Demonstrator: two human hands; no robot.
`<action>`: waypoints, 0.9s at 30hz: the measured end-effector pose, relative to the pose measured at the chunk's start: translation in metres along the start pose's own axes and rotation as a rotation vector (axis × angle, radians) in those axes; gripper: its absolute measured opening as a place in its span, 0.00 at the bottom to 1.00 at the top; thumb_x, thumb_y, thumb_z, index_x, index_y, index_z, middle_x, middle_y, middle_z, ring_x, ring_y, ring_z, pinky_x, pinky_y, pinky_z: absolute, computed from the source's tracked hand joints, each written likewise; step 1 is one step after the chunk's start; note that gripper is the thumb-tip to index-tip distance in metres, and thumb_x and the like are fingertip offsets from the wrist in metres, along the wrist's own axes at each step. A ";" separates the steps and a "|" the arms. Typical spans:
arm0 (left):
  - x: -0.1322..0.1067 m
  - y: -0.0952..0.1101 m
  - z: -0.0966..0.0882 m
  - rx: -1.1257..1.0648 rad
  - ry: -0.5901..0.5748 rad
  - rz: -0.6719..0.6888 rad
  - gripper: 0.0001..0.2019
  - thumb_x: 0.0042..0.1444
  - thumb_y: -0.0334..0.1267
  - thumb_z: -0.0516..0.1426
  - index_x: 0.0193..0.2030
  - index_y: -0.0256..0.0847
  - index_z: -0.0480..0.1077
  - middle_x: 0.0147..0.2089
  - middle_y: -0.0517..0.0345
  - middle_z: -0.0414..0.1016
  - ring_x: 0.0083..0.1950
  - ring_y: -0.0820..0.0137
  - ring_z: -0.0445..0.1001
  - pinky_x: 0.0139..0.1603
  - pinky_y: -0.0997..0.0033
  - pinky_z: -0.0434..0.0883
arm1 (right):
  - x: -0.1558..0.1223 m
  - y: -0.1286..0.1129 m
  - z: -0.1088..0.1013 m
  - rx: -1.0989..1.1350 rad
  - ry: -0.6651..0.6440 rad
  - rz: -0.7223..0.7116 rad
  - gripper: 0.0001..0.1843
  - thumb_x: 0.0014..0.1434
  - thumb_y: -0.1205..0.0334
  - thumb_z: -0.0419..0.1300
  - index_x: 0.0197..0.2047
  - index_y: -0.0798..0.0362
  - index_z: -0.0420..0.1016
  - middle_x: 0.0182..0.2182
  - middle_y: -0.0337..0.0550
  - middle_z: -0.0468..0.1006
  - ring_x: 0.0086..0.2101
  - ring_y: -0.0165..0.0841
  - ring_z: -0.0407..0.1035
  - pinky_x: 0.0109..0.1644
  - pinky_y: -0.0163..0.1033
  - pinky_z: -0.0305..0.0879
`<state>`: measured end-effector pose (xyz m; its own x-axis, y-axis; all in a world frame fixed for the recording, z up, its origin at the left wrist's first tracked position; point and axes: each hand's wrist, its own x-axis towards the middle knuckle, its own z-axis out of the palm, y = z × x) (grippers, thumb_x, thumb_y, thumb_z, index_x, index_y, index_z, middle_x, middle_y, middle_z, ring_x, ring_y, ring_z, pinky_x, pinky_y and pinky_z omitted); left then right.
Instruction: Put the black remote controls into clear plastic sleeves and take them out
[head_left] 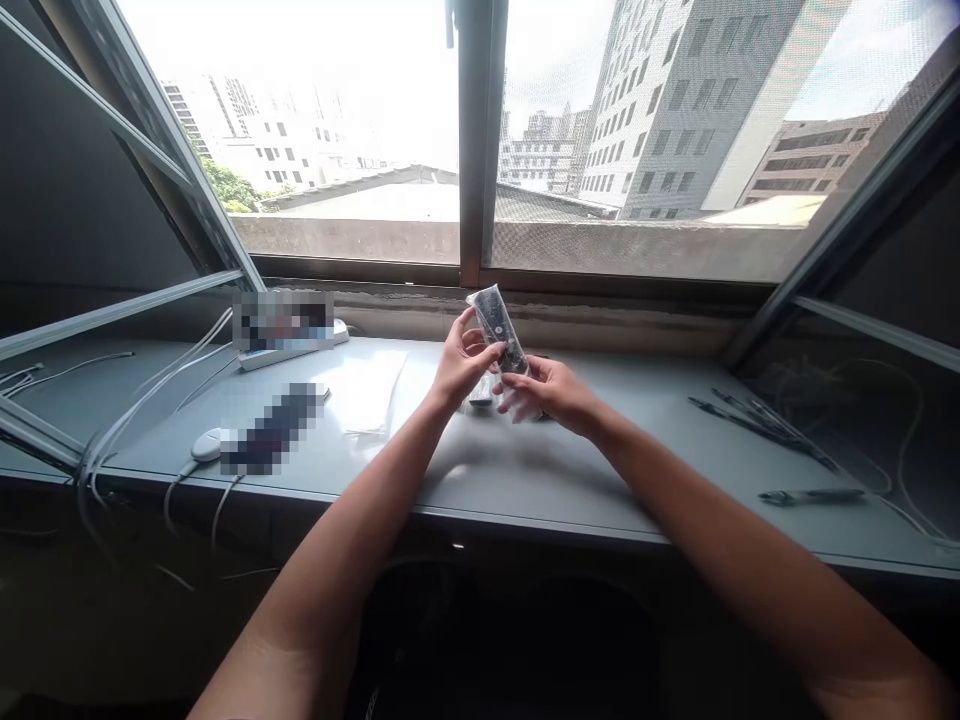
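Note:
A dark, slim, oblong item in a clear plastic bag is held up over the middle of the desk, tilted to the left. Its exact kind is hard to make out. My left hand grips its left side, the thumb pressed across the front. At the lower end, my right hand pinches the bag, and loose clear plastic hangs below the fingers. Behind and under the hands, a small pale and dark object lies on the desk, partly covered.
White sheets of paper lie to the left, near a white power strip and a round white charger with cables. On the right are several pens and a single pen. A window stands behind the grey desk.

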<state>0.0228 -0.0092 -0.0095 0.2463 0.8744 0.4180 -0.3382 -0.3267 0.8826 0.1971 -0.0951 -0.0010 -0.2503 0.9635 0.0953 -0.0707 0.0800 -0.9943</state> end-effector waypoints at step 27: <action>0.001 0.007 -0.010 -0.024 0.048 -0.330 0.22 0.63 0.55 0.62 0.51 0.37 0.83 0.54 0.41 0.87 0.43 0.62 0.85 0.27 0.73 0.67 | -0.003 0.012 0.008 0.172 -0.167 0.234 0.22 0.60 0.49 0.79 0.42 0.54 0.75 0.35 0.47 0.86 0.30 0.36 0.83 0.33 0.40 0.84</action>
<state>0.0120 -0.0066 -0.0049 0.3028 0.9478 0.0997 -0.2687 -0.0155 0.9631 0.1890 -0.0992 -0.0131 -0.4331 0.8941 -0.1137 -0.1509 -0.1963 -0.9689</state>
